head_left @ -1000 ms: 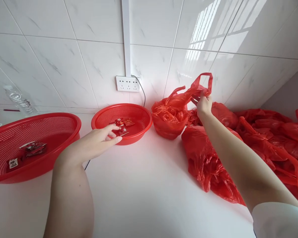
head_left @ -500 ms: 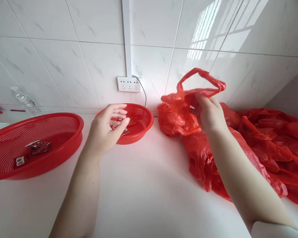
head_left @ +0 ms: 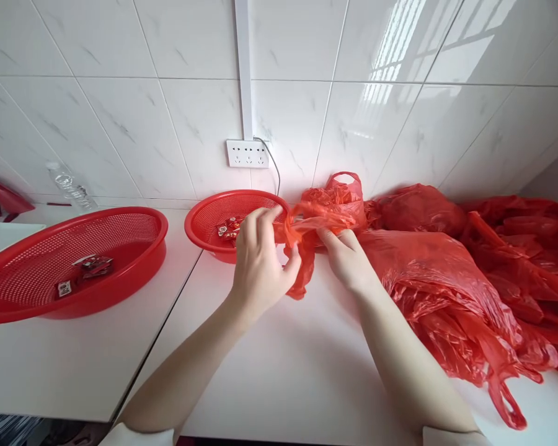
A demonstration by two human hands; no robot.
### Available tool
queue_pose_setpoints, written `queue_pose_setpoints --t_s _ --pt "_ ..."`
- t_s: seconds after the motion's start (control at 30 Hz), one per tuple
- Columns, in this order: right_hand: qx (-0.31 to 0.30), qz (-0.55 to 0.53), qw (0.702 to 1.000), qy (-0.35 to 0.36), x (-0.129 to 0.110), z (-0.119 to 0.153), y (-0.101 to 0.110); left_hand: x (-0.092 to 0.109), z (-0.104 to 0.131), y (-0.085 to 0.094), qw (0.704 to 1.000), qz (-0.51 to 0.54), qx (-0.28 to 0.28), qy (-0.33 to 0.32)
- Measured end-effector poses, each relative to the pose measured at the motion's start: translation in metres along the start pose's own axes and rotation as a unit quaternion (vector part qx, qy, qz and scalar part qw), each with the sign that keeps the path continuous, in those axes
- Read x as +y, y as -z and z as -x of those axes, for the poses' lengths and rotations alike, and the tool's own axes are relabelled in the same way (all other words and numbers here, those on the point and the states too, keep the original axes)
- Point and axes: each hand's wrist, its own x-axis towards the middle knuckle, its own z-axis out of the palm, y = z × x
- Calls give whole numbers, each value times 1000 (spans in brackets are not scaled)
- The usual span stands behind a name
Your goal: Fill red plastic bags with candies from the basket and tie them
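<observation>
A thin red plastic bag [head_left: 303,269] is stretched between my two hands over the white table, with a loose end hanging down. My left hand [head_left: 260,269] has its fingers and thumb bent around the bag's left part. On the other side, my right hand [head_left: 351,260] pinches the bag, its thumb on top and some fingers hidden. Just behind my left hand stands a small red basket [head_left: 193,230] with several small wrapped packets [head_left: 227,228] in it. A pile of red plastic bags [head_left: 428,260] lies right of my right hand.
At left, a large red basket [head_left: 160,238] holds a few small dark packets [head_left: 95,265]. A clear plastic bottle [head_left: 72,189] is by the tiled wall. A power socket [head_left: 247,153] with a cable is on the wall. A seam runs across the white table [head_left: 270,384].
My right hand has brought the bag left and down from above the pile. My left hand has moved right, from empty to gripping the bag. The view has shifted slightly.
</observation>
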Motion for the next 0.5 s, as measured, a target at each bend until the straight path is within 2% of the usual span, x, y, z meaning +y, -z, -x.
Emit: queue_pose_setpoints --t_s 0.07,0.13,0.17,0.23,0.33,0.4,0.5 --pt "46 101 994 1 1 -1 2 5 2 1 997 20 18 -74" --pt "62 166 984 -11 1 -2 5 11 5 -1 994 30 9 -103" --pt "58 174 983 -20 2 -2 6 13 6 -4 996 28 -1 -82" --pt "50 164 985 -35 3 -2 7 12 8 -9 999 24 -24 16" --pt "45 132 989 -40 6 -2 9 2 6 -15 980 60 -124 145" --pt "27 73 996 -43 7 -4 9 -8 5 -16 957 83 -201 189" --pt "-8 -52 997 -56 10 -8 11 -25 1 -17 930 77 -265 243"
